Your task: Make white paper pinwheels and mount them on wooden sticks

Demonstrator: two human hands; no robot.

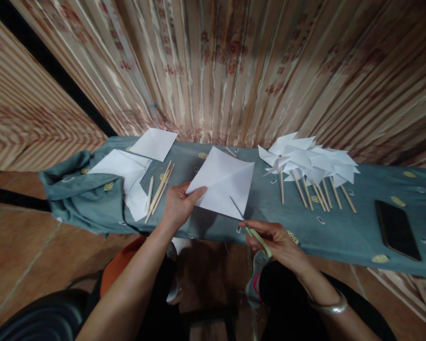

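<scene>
A square sheet of white paper (222, 177) with faint creases is held up over the cloth. My left hand (181, 201) pinches its left corner, thumb on top. In my right hand (275, 239) is a pair of scissors (255, 234) with light green handles; the fingers are wrapped round them. Their blades lie at the lower right corner of the sheet, pointing toward its middle. Several white paper pinwheels (305, 158) on wooden sticks lie to the right of the sheet. Several loose wooden sticks (159, 192) rest left of my left hand.
A grey-green patterned cloth (362, 227) covers the narrow table, bunched at the left end. More white paper sheets (156, 144) lie at the left, beside a pale pencil-like stick (149, 194). A black phone (397, 229) lies at the right. Pleated curtains (234, 71) hang behind.
</scene>
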